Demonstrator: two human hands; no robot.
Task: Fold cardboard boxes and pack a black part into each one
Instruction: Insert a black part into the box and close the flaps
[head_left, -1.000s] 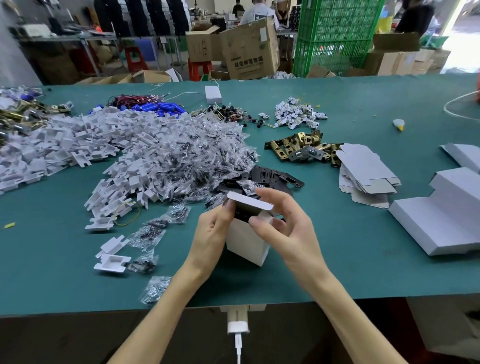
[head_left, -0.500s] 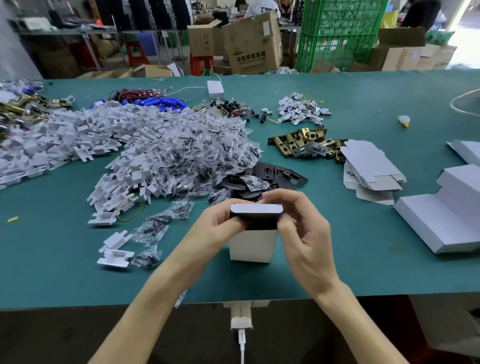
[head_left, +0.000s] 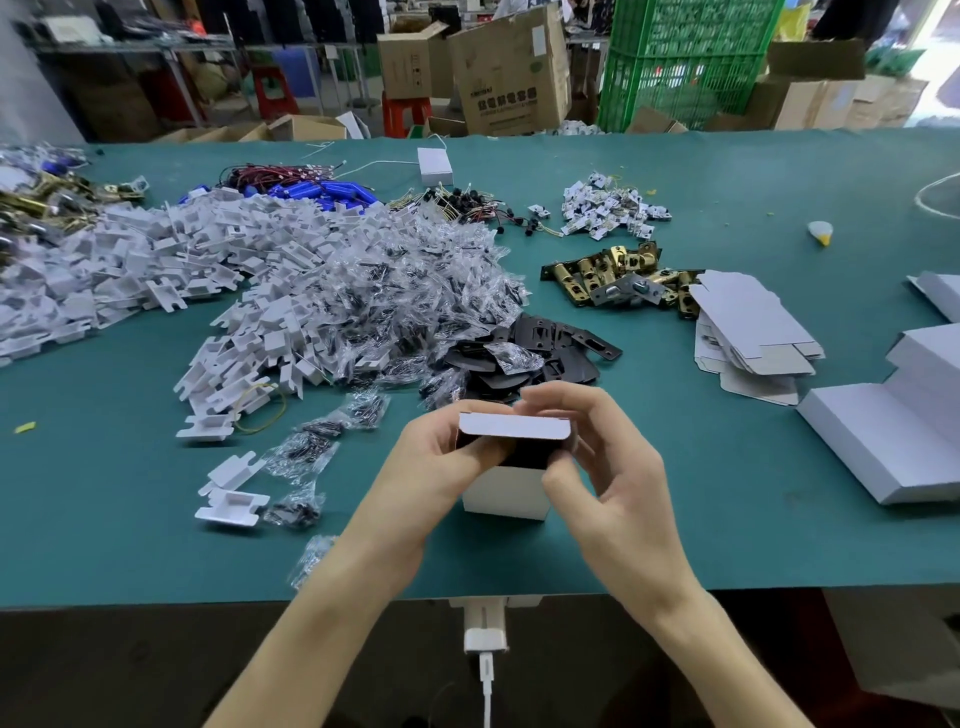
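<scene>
A: Right, looking straight down at a small white cardboard box (head_left: 506, 496), stood upright on the green table (head_left: 727, 519), close to the front edge.

B: Clamped from both sides. Pinched on the left wall by the left hand (head_left: 436, 462), with curled fingers up at the rim.

A: And gripped on the other side by the right hand (head_left: 618, 483), with the thumb on the front corner and the fingers hooked over from behind.

B: Worth noting the top flap (head_left: 514, 428): tipped over the opening, not pressed flat, with a dark gap underneath.

A: Probably the black part (head_left: 524, 456) down in that gap, inside the box, though too shadowed to make out any shape.

B: Just beyond the hands, a heap of black plates (head_left: 550, 345), touching a big spill of clear bags (head_left: 389, 301) of small dark parts.

A: Further left, a sprawl of white cardboard inserts (head_left: 130, 270). A few strays of both near the left forearm as well.

B: Over to the right, a stack of flat box blanks (head_left: 748, 332), just beside some brass latch bolts (head_left: 618, 275).

A: And at the far right, bigger white boxes (head_left: 893, 441), lying well apart from the hands.

B: Down at the table's front edge, a white charger plug (head_left: 485, 629) with its cable hanging.
</scene>
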